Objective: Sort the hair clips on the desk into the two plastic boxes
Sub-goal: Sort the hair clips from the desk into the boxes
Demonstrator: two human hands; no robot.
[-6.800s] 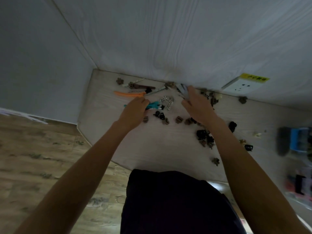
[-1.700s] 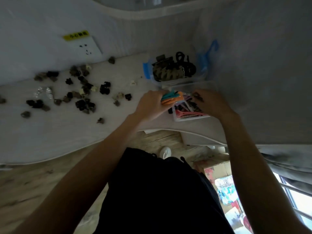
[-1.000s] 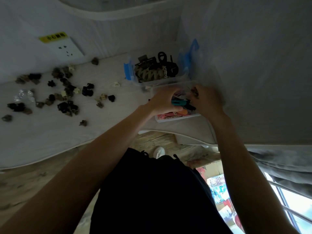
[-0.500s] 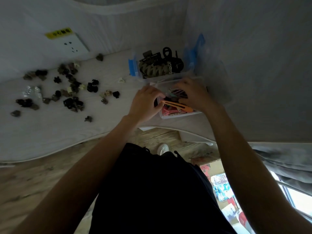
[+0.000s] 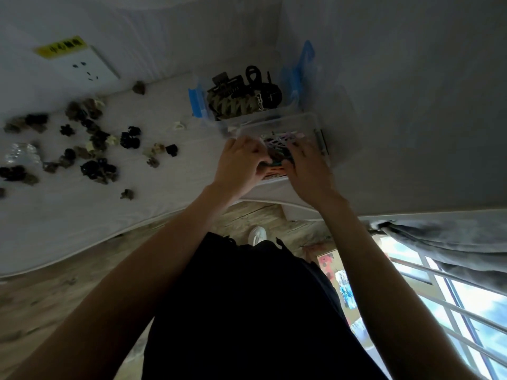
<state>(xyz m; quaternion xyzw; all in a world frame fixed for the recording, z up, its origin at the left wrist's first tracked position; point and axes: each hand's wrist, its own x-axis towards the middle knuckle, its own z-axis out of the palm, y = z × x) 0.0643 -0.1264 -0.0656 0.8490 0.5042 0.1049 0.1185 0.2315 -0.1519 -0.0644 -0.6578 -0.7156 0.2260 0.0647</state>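
Two plastic boxes stand at the desk's right end by the wall. The far box [image 5: 199, 101], with blue latches, holds large dark and olive claw clips [image 5: 236, 105]. The near clear box [image 5: 319, 134] holds long flat clips [image 5: 277, 139] in pink, orange and teal. Both of my hands are inside the near box. My left hand [image 5: 241, 163] has its fingers curled around the ends of the teal and orange flat clips [image 5: 277, 165]. My right hand [image 5: 307, 167] lies spread on top of the clips. Several small dark claw clips [image 5: 98, 168] lie scattered across the desk's left half.
A white wall socket [image 5: 90, 69] with a yellow label is at the back left. A shiny clear bundle [image 5: 20, 156] lies at the far left. The desk's curved front edge [image 5: 153, 219] runs above the wood floor. A curtain [image 5: 439, 242] and a window [image 5: 452, 297] are at the lower right.
I carried the teal and orange flat clips from the desk's left part to the near box. In the last half second both hands closed in over the clips inside it.
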